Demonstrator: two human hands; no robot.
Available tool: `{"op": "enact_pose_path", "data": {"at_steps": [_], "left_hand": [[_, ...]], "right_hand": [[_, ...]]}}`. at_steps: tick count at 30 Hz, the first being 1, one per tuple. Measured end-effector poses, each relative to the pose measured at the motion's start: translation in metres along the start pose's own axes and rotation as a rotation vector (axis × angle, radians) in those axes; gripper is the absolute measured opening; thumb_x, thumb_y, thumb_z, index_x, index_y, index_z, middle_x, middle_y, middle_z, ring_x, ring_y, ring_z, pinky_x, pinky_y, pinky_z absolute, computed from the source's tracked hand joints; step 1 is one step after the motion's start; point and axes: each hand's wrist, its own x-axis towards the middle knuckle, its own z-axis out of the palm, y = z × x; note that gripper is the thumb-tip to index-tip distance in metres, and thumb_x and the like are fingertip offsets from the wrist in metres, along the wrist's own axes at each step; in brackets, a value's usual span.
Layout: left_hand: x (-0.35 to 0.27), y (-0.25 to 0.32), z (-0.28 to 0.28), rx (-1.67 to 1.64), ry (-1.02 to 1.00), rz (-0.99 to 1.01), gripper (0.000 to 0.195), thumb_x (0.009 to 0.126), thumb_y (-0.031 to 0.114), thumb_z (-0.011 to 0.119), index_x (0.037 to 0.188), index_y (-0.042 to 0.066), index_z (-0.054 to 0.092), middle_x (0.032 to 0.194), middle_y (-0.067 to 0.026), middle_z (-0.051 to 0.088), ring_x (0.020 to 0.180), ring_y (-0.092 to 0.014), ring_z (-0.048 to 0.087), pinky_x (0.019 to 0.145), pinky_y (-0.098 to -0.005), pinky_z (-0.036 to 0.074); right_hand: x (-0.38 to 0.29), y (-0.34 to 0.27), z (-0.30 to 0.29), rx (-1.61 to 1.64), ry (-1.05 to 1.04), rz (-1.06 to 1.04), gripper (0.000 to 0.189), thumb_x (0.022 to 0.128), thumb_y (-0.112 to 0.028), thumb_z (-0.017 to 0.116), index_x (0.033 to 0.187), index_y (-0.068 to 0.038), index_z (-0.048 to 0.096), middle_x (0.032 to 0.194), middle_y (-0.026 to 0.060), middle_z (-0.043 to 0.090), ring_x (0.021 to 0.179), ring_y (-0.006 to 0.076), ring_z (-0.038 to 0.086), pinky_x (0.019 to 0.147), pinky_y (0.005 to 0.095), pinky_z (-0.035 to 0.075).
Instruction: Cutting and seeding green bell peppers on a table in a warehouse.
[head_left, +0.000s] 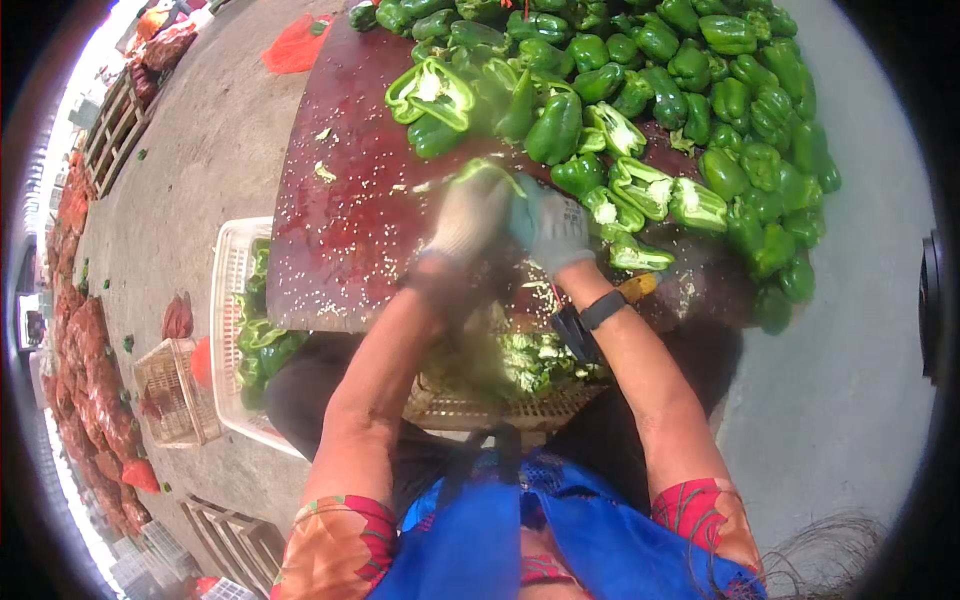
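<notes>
A cream knit glove covers my left hand (471, 211), which is shut on a green bell pepper piece (487, 166), partly hidden and blurred. Beside it, my right hand (555, 225) wears a grey glove with a teal palm. Its fingers are curled towards the pepper piece, but blur hides what they hold. Cut pepper halves (643, 187) with pale cores lie just right of this hand. Another opened pepper (430, 91) rests beyond my left hand. A yellow handle (637, 287) shows by my right wrist; its other end is hidden.
Whole green bell peppers (757, 112) are heaped over the far and right parts of the dark red table (337, 247), where seeds are scattered. Left of it stands a white crate (225, 337) with cut peppers. Between my knees, a basket (517, 411) holds trimmings. Red mesh sacks (94, 360) line the left.
</notes>
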Motion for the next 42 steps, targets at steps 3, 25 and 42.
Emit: {"op": "enact_pose_path", "data": {"at_steps": [3, 25, 42], "left_hand": [[-0.010, 0.003, -0.012, -0.112, -0.100, -0.038, 0.027, 0.099, 0.023, 0.058, 0.109, 0.000, 0.065, 0.087, -0.0018, 0.067, 0.081, -0.007, 0.059, 0.072, -0.0240, 0.049], [-0.017, 0.035, -0.027, 0.190, -0.309, -0.133, 0.036, 0.089, 0.028, 0.064, 0.114, 0.003, 0.071, 0.096, -0.0128, 0.074, 0.088, -0.019, 0.070, 0.081, -0.0350, 0.055], [-0.106, 0.047, -0.071, 0.082, -0.817, -0.062, 0.033, 0.097, 0.035, 0.063, 0.116, 0.009, 0.073, 0.081, -0.0016, 0.070, 0.063, -0.008, 0.060, 0.051, -0.0260, 0.050]], "right_hand": [[0.002, -0.001, -0.004, -0.019, -0.073, 0.025, 0.043, 0.092, -0.035, 0.052, 0.129, -0.015, 0.062, 0.076, 0.0193, 0.071, 0.067, 0.0403, 0.069, 0.063, 0.0499, 0.056], [0.000, 0.014, -0.025, 0.152, -0.162, -0.153, 0.048, 0.093, -0.031, 0.051, 0.139, -0.016, 0.055, 0.108, 0.0228, 0.069, 0.093, 0.0413, 0.067, 0.082, 0.0507, 0.053], [-0.009, 0.024, -0.024, 0.167, -0.249, -0.157, 0.050, 0.094, -0.031, 0.049, 0.143, -0.018, 0.052, 0.126, 0.0227, 0.064, 0.116, 0.0395, 0.061, 0.097, 0.0482, 0.049]]}}
